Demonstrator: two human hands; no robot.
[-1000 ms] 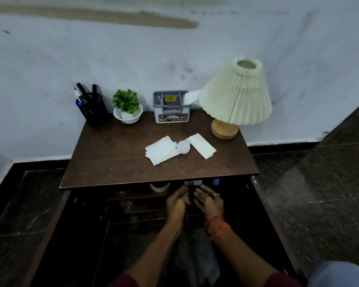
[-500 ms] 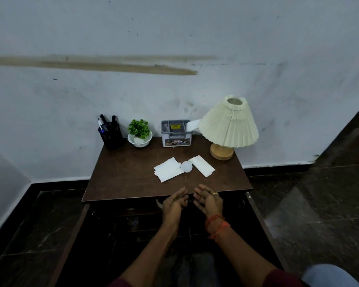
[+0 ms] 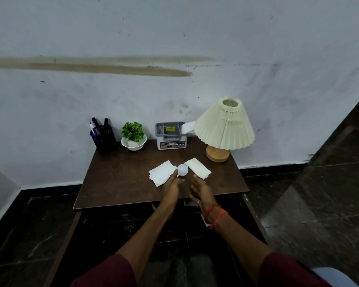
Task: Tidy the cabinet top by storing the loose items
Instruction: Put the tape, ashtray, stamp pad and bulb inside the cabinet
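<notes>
On the brown tabletop (image 3: 120, 179), a white bulb (image 3: 183, 169) lay between a stack of white papers (image 3: 160, 175) and a cream envelope (image 3: 198, 169). The left hand (image 3: 172, 186) was open, its straight fingers reaching the bulb's near side over the papers' edge. The right hand (image 3: 200, 188) hovered open and empty just short of the envelope.

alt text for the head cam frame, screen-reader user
Two open hands over a cabinet top: the left hand at a white bulb lying between a paper stack and a paper sheet, the right hand just short of that sheet. Along the wall stand a pen holder, potted plant, grey box and pleated lamp.
</notes>
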